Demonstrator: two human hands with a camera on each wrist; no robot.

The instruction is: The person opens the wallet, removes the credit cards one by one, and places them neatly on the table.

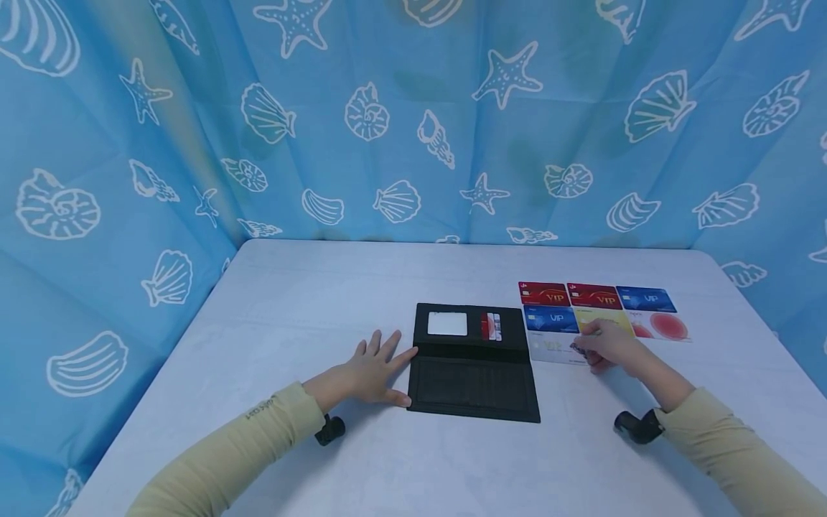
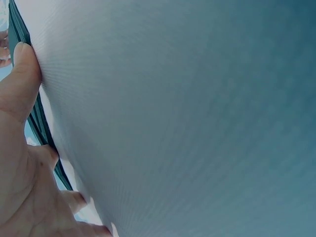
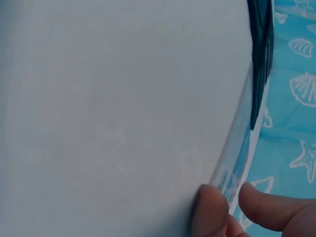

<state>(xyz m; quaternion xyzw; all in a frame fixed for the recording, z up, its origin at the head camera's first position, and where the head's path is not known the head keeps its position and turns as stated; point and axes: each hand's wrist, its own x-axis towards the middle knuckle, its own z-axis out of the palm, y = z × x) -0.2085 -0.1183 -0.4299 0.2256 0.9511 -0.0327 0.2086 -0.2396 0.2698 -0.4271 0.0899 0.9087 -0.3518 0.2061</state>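
Observation:
A black wallet (image 1: 474,366) lies open flat on the white table (image 1: 310,301), with a clear window and a few cards (image 1: 491,327) tucked in its upper half. My left hand (image 1: 388,362) lies flat beside it, fingers straight, thumb (image 2: 22,79) against the wallet's left edge (image 2: 37,123). My right hand (image 1: 589,350) is just right of the wallet on a pale card (image 1: 552,350). In the right wrist view its thumb (image 3: 210,210) and a finger pinch that card's edge (image 3: 231,170).
Several more cards lie in rows behind the right hand: two red VIP cards (image 1: 544,294), two blue ones (image 1: 646,299), a yellow one (image 1: 607,318) and a white one with a red circle (image 1: 665,327). A blue seashell-print curtain (image 1: 413,122) surrounds the table.

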